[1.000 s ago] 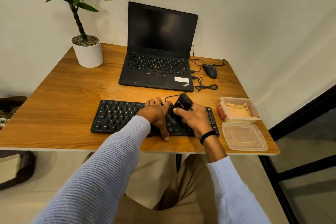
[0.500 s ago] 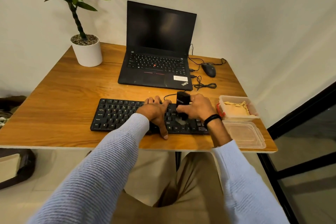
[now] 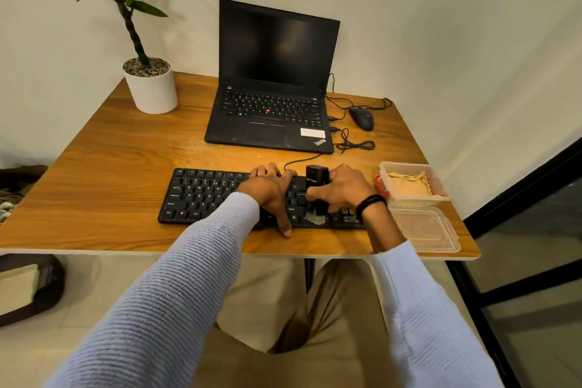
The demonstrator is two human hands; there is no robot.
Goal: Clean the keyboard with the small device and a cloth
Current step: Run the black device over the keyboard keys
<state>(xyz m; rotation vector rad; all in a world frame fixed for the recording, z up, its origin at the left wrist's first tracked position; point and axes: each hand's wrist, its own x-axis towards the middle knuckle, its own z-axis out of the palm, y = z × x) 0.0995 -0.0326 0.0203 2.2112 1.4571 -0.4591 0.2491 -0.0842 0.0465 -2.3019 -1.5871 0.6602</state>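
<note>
— Which hand has the tool?

— My right hand (image 3: pixel 343 189). Its fingers and thumb are curled round the small device (image 3: pixel 316 181), a black stick that I hold upright. Its pale bristle end (image 3: pixel 315 218) is down on the keys, in the right part of the keyboard (image 3: pixel 204 195) near the front row.

— And the other one?

— My left hand (image 3: pixel 271 190) lies spread over the keys just left of the device. The fingers reach toward the far edge and the thumb comes over the near edge onto the table (image 3: pixel 110 183). It grips nothing; it only presses the keyboard flat.

— So where are you in the job?

— In the brushing step, I judge. The cloth (image 3: pixel 409 186) has no part in it yet. It lies crumpled in the open plastic container (image 3: pixel 383 167) just right of the keyboard, and the lid (image 3: pixel 425 230) lies flat on the table in front of that.

— What does the next move call for?

— I think a light, even drag along the row, with the bristles between the keys and the stick kept upright so the hard body doesn't knock a keycap. My left hand covers the middle keys, so it would have to shift aside before I can work leftward. The left half looks uncovered and open to the brush. The wipe with the cloth comes after that.
</note>
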